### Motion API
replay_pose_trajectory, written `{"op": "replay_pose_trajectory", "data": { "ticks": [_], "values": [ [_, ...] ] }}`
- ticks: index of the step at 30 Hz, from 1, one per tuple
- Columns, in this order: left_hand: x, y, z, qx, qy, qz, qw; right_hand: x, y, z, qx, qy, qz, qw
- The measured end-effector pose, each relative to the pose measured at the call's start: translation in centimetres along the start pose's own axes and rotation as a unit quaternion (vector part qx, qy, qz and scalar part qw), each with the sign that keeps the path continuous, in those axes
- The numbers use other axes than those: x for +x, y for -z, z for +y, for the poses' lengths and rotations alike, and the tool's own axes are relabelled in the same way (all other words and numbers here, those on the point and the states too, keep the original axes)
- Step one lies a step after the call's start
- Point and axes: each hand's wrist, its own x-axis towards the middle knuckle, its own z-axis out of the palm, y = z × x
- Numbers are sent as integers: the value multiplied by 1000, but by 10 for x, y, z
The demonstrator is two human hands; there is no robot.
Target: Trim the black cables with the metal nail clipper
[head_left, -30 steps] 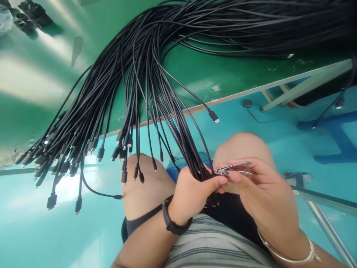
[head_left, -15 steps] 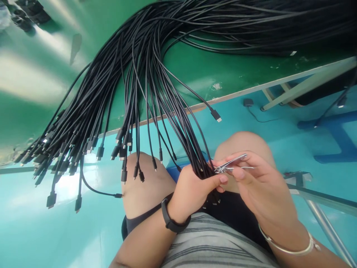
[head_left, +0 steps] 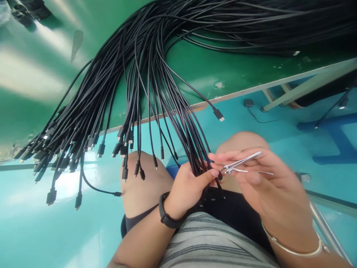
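Note:
My left hand (head_left: 192, 186), with a black wristband above it, is closed around a bunch of black cables (head_left: 192, 137) near their connector ends. These cables hang down over the table edge to my lap. In my right hand (head_left: 264, 182) is a silver nail clipper (head_left: 242, 162), held between thumb and fingers with its lever raised. Its jaws point left, close to a cable beside my left fingers; whether they touch it I cannot tell. A few connector tips show below my left hand against dark cloth.
A thick heap of cables (head_left: 237, 26) lies across the green table (head_left: 195, 78). Many USB-C connector ends (head_left: 69, 152) hang off its edge at the left. One separate cable end (head_left: 218, 114) sticks out above my knee. A metal bar (head_left: 331, 230) stands at right.
My right hand and the nail clipper have moved right, a little away from my left hand. My left hand has shifted slightly left, still around the cables.

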Motion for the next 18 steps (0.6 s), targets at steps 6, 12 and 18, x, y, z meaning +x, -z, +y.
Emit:
{"op": "replay_pose_trajectory", "data": {
  "ticks": [6,12,18],
  "values": [
    [0,3,-2,92,-41,66,993,-1,-7,6,13,-3,-31,999],
    [1,-4,-3,51,0,33,998,7,1,11,-21,-4,-5,1000],
    [-1,-3,-3,14,16,8,1000,10,3,13,-94,19,95,991]
  ]
}}
